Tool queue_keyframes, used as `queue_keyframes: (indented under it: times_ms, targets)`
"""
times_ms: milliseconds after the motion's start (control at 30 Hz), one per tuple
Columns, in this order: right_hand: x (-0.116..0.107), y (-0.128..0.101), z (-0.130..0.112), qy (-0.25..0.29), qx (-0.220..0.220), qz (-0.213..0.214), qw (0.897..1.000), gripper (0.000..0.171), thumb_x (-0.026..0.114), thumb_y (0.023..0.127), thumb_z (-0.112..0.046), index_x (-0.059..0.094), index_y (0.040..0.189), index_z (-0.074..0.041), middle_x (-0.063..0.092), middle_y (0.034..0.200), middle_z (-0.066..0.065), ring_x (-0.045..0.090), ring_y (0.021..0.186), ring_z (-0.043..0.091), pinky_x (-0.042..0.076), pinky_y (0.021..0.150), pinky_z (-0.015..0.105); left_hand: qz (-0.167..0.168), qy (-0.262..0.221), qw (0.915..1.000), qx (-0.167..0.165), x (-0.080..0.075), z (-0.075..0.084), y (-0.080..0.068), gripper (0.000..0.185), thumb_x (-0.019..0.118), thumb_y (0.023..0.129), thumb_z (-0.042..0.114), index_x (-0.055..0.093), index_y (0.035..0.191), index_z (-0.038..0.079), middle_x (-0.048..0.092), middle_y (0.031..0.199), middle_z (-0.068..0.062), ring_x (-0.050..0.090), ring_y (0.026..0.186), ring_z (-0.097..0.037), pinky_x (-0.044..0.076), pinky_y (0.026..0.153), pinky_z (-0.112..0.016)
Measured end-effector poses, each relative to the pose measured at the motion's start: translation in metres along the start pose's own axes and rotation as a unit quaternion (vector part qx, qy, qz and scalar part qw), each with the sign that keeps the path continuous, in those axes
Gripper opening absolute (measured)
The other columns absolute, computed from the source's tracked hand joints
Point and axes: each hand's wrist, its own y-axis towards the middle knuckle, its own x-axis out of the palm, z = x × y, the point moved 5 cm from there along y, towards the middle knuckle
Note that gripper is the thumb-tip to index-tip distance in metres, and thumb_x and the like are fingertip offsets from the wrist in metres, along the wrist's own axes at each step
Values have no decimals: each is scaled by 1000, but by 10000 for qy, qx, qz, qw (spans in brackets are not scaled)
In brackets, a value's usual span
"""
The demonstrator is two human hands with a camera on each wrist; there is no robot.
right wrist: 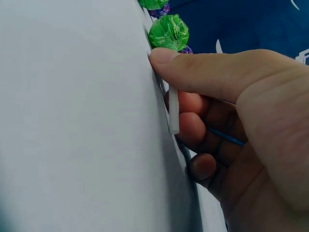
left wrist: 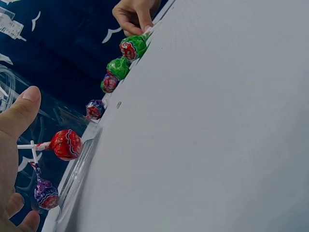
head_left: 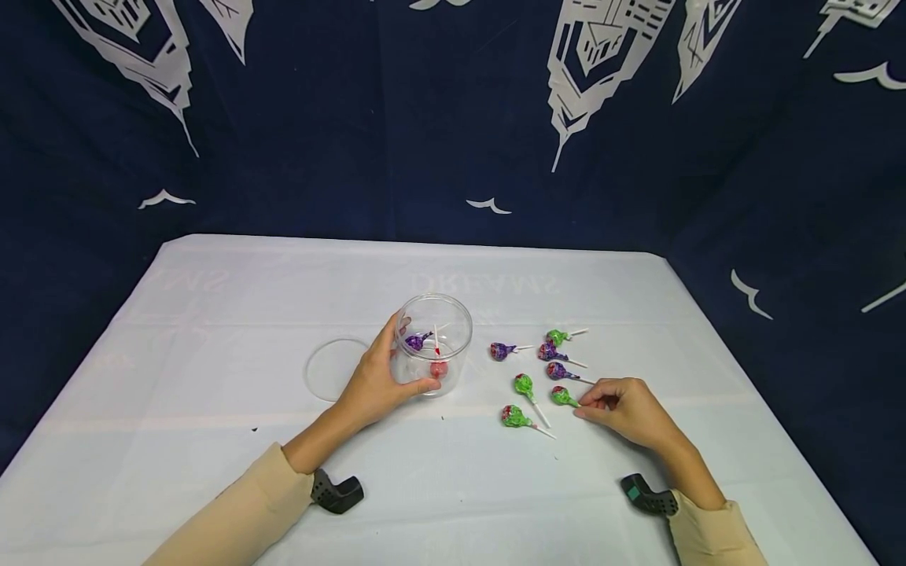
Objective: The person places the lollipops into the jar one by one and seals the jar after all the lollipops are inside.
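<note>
My left hand (head_left: 385,373) grips a clear plastic jar (head_left: 456,346) from its left side, thumb across the near wall. Inside the jar lie a red lollipop (left wrist: 66,144) and a purple lollipop (left wrist: 46,194), their sticks crossing. Over to the right, my right hand (head_left: 630,409) pinches the white stick of a green lollipop (head_left: 563,396) between thumb and fingers, close to the tabletop. In the right wrist view that stick (right wrist: 174,113) runs down past the curled fingers.
Between the hands lie several more wrapped lollipops, among them a purple one (head_left: 499,351) and a green one (head_left: 515,417). A clear round lid (head_left: 309,373) lies left of the jar on the white-covered table (head_left: 212,299). A dark blue curtain (head_left: 354,157) hangs behind.
</note>
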Motion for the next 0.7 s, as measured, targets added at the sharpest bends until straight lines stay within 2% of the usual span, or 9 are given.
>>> queue_keyframes:
  times_ms: [233,467,700]
  targets:
    - [-1,1,-1,72,-179,66,9998,12,85,74,-3,75,75,-9,58,66,-13,47,58,2,39,48,18,1,35,10000,19,0,0,0,117,91,69,39,19,157,12,37,153,-17,48,129,-34,42,105,-51]
    - [-2,1,-4,77,-181,140,9997,18,83,74,2,75,76,-14,63,71,-12,50,61,2,42,51,17,-17,30,10000,16,0,1,0,116,91,70,39,19,157,13,37,153,-16,48,129,-34,42,105,-52]
    - [-3,1,-6,104,-155,137,9997,17,83,74,2,75,77,-13,65,73,-11,53,63,3,45,54,17,-35,59,10000,-20,0,0,0,117,91,70,39,18,157,12,35,155,-17,47,130,-34,42,105,-51]
